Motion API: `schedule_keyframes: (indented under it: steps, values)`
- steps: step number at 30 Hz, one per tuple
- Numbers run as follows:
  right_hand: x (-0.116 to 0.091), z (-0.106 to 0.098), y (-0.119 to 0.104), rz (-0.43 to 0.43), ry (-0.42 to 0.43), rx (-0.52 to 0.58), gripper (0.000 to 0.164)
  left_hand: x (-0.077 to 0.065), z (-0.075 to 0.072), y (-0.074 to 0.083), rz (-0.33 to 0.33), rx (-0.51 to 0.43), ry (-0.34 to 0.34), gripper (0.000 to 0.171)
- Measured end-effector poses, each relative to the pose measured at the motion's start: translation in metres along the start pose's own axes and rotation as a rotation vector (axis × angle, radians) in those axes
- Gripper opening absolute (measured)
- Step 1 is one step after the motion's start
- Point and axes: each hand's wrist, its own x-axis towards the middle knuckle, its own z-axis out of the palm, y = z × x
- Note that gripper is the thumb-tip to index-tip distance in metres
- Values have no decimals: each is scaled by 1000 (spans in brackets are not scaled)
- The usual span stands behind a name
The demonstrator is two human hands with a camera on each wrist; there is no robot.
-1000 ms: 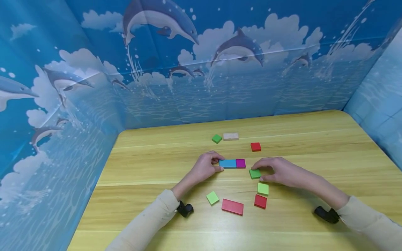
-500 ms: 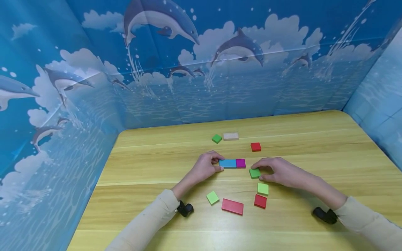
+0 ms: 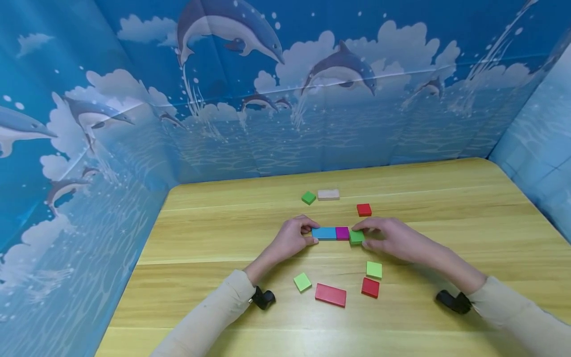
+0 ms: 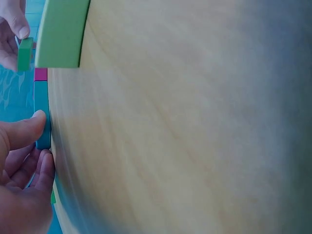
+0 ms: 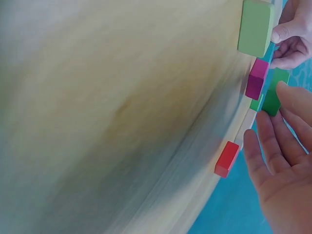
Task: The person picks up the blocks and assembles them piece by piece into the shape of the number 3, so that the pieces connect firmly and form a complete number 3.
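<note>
My left hand [image 3: 292,237] grips the left end of a flat blue rectangular block [image 3: 324,233] between thumb and fingers. Against the right end of that block lies a square magenta block [image 3: 342,233], in line with it. Between thumb and fingertips, my right hand [image 3: 397,239] pinches a square green block [image 3: 356,237] just right of the magenta one. In the left wrist view this green block [image 4: 25,54] appears raised, beyond the magenta block [image 4: 41,74]. The right wrist view has the thumb on the green block [image 5: 276,92] and the other fingers extended below.
Behind the hands lie another green block [image 3: 309,198], a pale wooden block [image 3: 328,195] and a red square block [image 3: 364,209]. Nearer are two light green squares [image 3: 302,282], a second red square [image 3: 370,287] and a long red block [image 3: 330,295]. A dolphin-printed curtain [image 3: 276,144] borders the table.
My right hand has carried the green block up and left, from below right of the magenta block to beside its right end. The left hand stays on the blue block.
</note>
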Motion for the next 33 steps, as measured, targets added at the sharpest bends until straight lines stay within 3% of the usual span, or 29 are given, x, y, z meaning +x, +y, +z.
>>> schedule_keyframes:
  steps: [15,33]
  values:
    - [23,-1,0,-45,101,16,40,1,-1,-1,6,24,-8,27]
    - [50,3,6,-23,98,-37,36,1,-1,1,-18,25,-8,28]
